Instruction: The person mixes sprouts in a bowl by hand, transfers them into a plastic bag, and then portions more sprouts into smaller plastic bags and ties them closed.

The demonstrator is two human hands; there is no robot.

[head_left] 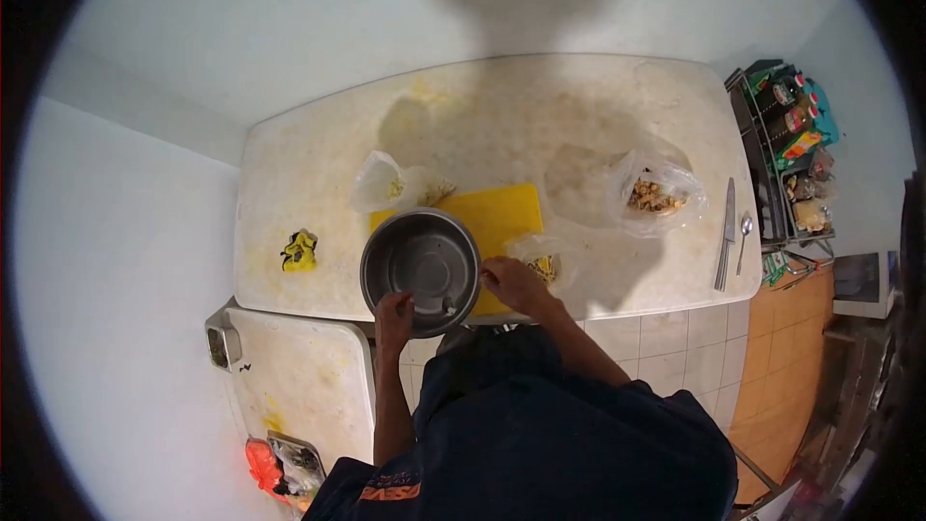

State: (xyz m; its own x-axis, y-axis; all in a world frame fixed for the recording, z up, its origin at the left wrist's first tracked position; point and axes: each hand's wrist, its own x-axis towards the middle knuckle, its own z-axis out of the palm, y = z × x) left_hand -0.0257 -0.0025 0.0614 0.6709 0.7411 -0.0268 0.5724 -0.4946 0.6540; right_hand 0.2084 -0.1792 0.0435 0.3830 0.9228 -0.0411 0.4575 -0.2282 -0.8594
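Note:
A deep dark-grey metal bowl (429,265) sits at the table's near edge, partly over a yellow cutting board (502,212). My left hand (394,318) is closed over the bowl's near-left rim, fingertips inside it. At the right rim, my right hand (516,285) has its fingers pinched together, close to the metal. What either hand pinches, if anything, is too small to see. A small pale bit (449,307) shows low inside the bowl. Beside the right hand, an open clear plastic bag (540,256) holds yellowish strips.
Clear bags of pale shreds (386,185) and brown pieces (656,196) lie behind and right. A knife (726,232) and a spoon (743,241) rest far right. A yellow-black crumpled packet (300,251) lies left. A bottle rack (781,135) stands beside the table.

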